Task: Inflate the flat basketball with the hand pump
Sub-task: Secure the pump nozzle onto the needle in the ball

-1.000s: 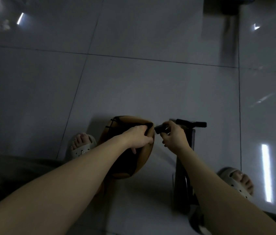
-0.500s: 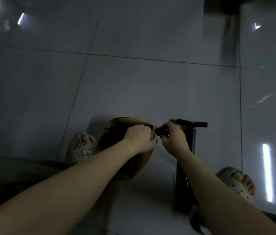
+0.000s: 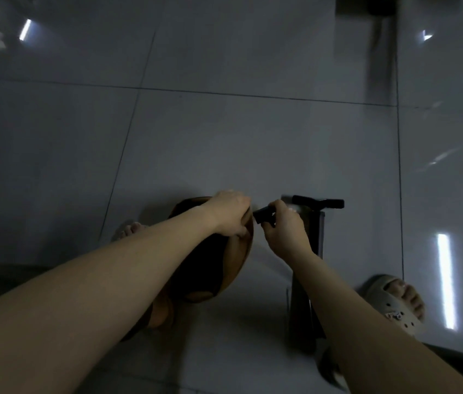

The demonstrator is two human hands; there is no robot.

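A flat, caved-in orange basketball [image 3: 233, 265] stands on its edge on the tiled floor, low in the middle of the view. My left hand [image 3: 230, 213] grips its upper rim. My right hand [image 3: 284, 227] is closed on the black nozzle end of the pump hose [image 3: 263, 215], which points at the ball's rim just beside my left fingers. The black hand pump [image 3: 314, 245] stands upright right behind my right hand, its T-handle [image 3: 318, 202] on top. Whether the nozzle tip touches the ball is hidden by my fingers.
Grey glossy floor tiles [image 3: 253, 137] stretch ahead. My feet in pale sandals flank the ball and pump, the left foot [image 3: 131, 231] partly hidden by my arm, the right foot [image 3: 395, 300]. A dark furniture base [image 3: 366, 7] is at the far top right.
Both hands have shifted slightly up and closer together; the nozzle now sits nearer the ball's rim. The ball and pump stay in place.
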